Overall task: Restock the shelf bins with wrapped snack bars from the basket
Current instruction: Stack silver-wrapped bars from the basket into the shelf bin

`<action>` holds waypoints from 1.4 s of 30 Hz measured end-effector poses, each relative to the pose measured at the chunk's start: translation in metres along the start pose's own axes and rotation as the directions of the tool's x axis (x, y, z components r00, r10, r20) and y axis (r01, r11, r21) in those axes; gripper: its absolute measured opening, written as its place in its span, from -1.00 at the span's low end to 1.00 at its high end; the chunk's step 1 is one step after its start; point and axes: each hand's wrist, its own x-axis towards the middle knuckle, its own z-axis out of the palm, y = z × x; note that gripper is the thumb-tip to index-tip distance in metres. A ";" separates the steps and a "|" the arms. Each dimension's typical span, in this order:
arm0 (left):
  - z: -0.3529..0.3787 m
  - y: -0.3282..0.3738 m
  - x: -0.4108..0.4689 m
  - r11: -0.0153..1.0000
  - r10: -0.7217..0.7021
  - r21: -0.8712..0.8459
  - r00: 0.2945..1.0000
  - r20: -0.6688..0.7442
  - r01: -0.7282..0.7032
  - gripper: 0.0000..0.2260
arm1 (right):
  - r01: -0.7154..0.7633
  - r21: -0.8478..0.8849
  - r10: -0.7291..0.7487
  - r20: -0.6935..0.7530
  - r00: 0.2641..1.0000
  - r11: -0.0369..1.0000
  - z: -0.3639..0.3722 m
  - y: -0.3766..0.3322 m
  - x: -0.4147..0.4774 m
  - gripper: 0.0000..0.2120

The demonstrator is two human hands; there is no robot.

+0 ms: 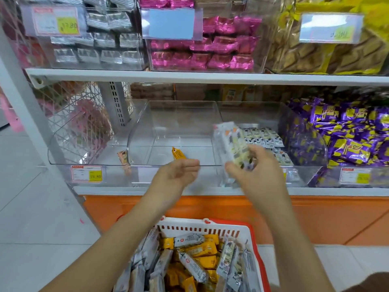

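My right hand (pixel 255 167) grips a bunch of white wrapped snack bars (pixel 229 142), held upright at the front edge of the clear shelf bin (pixel 248 114) that holds several of the same white bars (pixel 261 137). My left hand (pixel 179 172) hovers at the front lip of the middle clear bin (pixel 181 114), fingers loosely curled and holding nothing. One orange bar (pixel 178 153) lies in that middle bin just beyond my left fingers. A red and white basket (pixel 202 228) below is piled with grey, white and orange wrapped bars (pixel 195 258).
The left clear bin (pixel 88 144) holds a single tan bar (pixel 123 158). Purple and yellow packets (pixel 345 135) fill the bin at right. The upper shelf (pixel 189 75) carries bins of silver, pink and yellow packets. Price tags (pixel 86 173) hang on the lower shelf's front.
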 end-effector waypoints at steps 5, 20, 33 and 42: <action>-0.015 -0.025 0.013 0.562 0.271 0.800 0.961 0.062 -0.210 -0.64 | -0.143 -0.292 0.202 0.182 0.962 0.945 -0.042 0.001 0.087 -0.73; -0.014 -0.030 0.016 0.487 0.302 0.840 0.949 0.095 -0.239 -0.60 | -0.133 -0.607 0.446 0.401 0.800 0.784 -0.005 0.052 0.138 -0.54; -0.024 -0.030 -0.006 0.561 0.390 0.774 0.918 0.065 -0.293 -0.81 | 0.009 -0.530 0.069 0.127 0.989 0.848 0.012 0.034 0.117 -0.65; -0.079 -0.073 -0.037 0.302 -0.091 0.953 0.995 0.034 -0.005 -0.67 | 0.133 -0.275 0.047 0.562 0.826 0.952 0.076 0.022 -0.001 -0.72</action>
